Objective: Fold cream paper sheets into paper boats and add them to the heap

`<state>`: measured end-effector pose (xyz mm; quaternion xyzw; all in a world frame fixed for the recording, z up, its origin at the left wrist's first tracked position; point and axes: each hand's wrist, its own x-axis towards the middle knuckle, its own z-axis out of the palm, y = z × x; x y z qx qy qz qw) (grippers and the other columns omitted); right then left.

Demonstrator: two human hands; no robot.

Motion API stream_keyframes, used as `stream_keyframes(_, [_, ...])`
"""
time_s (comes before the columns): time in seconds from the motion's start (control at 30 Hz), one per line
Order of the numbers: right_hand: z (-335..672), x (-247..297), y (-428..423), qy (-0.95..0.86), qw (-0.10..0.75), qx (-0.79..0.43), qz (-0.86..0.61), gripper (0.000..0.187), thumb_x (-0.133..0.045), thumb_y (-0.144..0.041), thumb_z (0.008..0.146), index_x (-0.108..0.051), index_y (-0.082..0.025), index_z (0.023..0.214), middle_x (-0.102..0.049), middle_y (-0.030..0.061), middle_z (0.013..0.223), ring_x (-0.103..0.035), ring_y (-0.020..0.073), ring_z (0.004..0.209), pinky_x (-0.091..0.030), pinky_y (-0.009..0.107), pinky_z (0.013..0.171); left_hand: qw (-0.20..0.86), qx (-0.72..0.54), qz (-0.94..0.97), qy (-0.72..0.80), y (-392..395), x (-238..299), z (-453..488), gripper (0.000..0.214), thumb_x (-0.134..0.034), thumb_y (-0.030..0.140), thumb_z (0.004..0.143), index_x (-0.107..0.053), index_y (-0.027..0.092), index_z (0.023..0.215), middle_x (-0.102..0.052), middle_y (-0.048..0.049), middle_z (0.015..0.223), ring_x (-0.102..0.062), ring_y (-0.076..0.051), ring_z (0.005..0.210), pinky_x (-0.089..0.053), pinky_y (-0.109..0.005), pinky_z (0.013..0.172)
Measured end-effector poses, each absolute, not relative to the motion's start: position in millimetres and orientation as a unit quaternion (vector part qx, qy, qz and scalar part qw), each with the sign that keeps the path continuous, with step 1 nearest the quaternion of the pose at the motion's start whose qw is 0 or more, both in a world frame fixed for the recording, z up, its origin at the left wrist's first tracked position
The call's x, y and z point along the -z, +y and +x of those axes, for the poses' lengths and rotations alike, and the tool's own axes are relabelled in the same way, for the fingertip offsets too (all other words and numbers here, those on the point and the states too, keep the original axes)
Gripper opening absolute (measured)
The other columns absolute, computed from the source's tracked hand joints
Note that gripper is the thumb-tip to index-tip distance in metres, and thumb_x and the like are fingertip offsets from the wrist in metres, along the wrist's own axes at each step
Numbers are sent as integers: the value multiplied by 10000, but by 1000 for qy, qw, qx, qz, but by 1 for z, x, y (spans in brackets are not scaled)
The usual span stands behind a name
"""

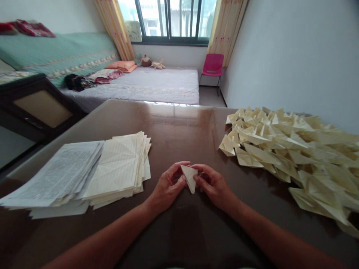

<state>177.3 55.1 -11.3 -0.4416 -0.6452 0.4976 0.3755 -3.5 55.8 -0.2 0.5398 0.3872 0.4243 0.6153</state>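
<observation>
A small cream piece of folded paper [189, 177], triangular in outline, is held up over the brown table between my two hands. My left hand [169, 183] pinches its left side, thumb in front and fingers behind. On the other side my right hand [211, 183] grips the right edge, its thumb and index finger pressed together on the paper. Some fingertips behind the paper are hidden. Left of my hands lies a stack of cream lined sheets [114, 164] with crease marks. To the right spreads a large heap of folded paper boats [280, 145].
Beside the cream sheets is a pile of white printed paper [61, 172]. All of it rests on a glossy brown table [179, 134]. Beyond are a bed [168, 84], a pink chair [213, 65] and a dark cabinet [42, 104]. A wall borders the right.
</observation>
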Motion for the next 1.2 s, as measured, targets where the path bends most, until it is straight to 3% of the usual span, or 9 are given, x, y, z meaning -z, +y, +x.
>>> stream_keyframes(0.13, [173,5,52,-728,359,-387,-438,370,-540,-272,892,-539,-214,1257,-542,88,1146,-569,141,816,-484,293,768,537,-430,590,423,52,-1,0,303,-553,254,876,-566,180,1170,-583,-82,1115,-591,-175,983,-528,-226,730])
stream_keyframes(0.3, [174,2,53,-761,326,-365,-425,251,-588,-196,846,-606,-198,1097,-593,63,1060,-573,147,824,-479,273,752,437,-394,691,421,47,-3,0,334,-516,155,861,-605,222,1176,-514,-58,1099,-589,-125,891,-522,-189,666])
stream_keyframes(0.4, [175,1,52,-770,318,-365,-417,187,-551,-227,879,-600,-191,1056,-608,63,1041,-583,137,791,-490,265,739,384,-381,730,418,47,-1,-2,409,-485,95,851,-592,254,1212,-525,-42,1069,-577,-118,899,-521,-196,707])
stream_keyframes(0.57, [173,4,47,-823,286,-237,-429,373,-483,-174,858,-490,-166,1231,-598,127,1195,-561,233,1089,-460,376,929,288,-384,781,400,49,3,1,449,-496,89,848,-558,276,1251,-539,-41,1111,-554,-144,1017,-512,-254,855])
stream_keyframes(0.67, [172,8,47,-832,254,-161,-466,324,-459,-150,831,-528,-127,1148,-637,149,1077,-587,268,1002,-480,417,877,225,-354,810,410,46,7,4,509,-472,101,862,-461,278,1339,-528,-54,1159,-524,-172,1086,-485,-315,939])
stream_keyframes(0.8, [172,12,49,-839,277,-166,-437,304,-416,-126,848,-517,-125,1135,-641,138,1049,-586,245,988,-475,384,887,218,-309,818,433,45,11,4,611,-488,106,838,-317,253,1406,-477,-75,1207,-519,-186,1078,-507,-322,892])
stream_keyframes(0.97, [173,13,53,-797,315,-231,-460,431,-512,-118,793,-447,-195,1212,-626,57,1019,-593,182,885,-473,304,815,274,-330,778,459,54,15,1,460,-518,50,750,-425,208,1172,-480,-35,1074,-546,-138,899,-512,-267,782])
stream_keyframes(1.07, [175,11,57,-780,310,-222,-495,320,-547,-99,744,-511,-206,1044,-595,28,931,-568,161,798,-452,277,737,265,-315,776,478,59,16,-1,230,-519,76,763,-440,207,935,-482,4,918,-532,-129,791,-493,-251,706])
stream_keyframes(1.2, [182,6,59,-813,276,-198,-472,151,-533,-105,797,-561,-215,897,-583,23,910,-542,161,857,-425,261,744,247,-271,817,444,61,12,-5,179,-491,64,767,-467,204,876,-508,-7,923,-530,-148,844,-478,-269,748])
